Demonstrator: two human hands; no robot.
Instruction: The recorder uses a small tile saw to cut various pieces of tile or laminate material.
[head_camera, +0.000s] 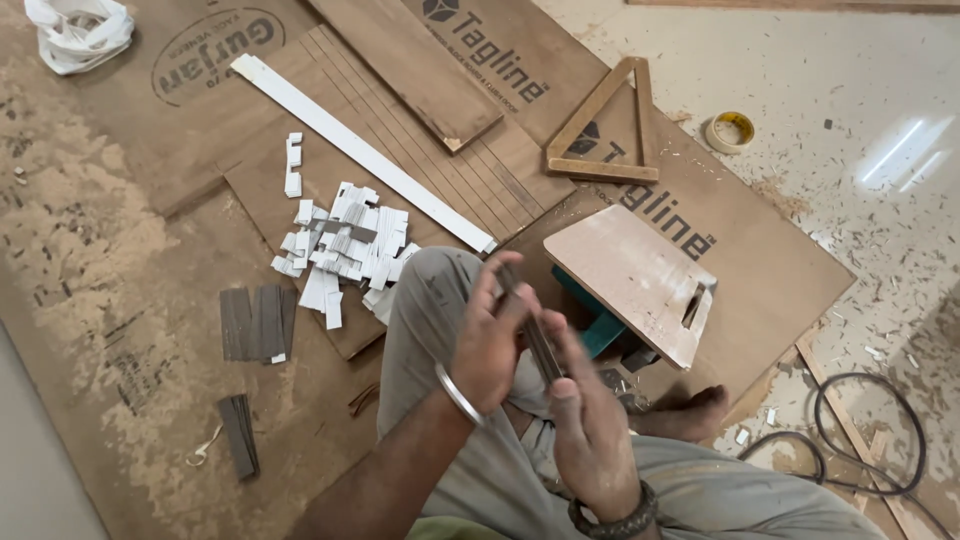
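Note:
My left hand (488, 345) and my right hand (592, 425) are together above my bent knee, both closed on a small stack of thin dark strips (540, 340) held upright between them. A metal bangle circles my left wrist and a beaded band my right. Just left of my knee lies a heap of several small white cut pieces (345, 250) on a plywood sheet (150, 300). A long white strip (360, 150) runs diagonally behind the heap.
Dark veneer pieces (258, 322) and a smaller bundle (240, 435) lie at the left. A small wooden stool (635, 280) is tipped by my foot. A wooden triangle (605, 125), tape roll (730, 131), black cable (870, 440) and white bag (78, 32) surround me.

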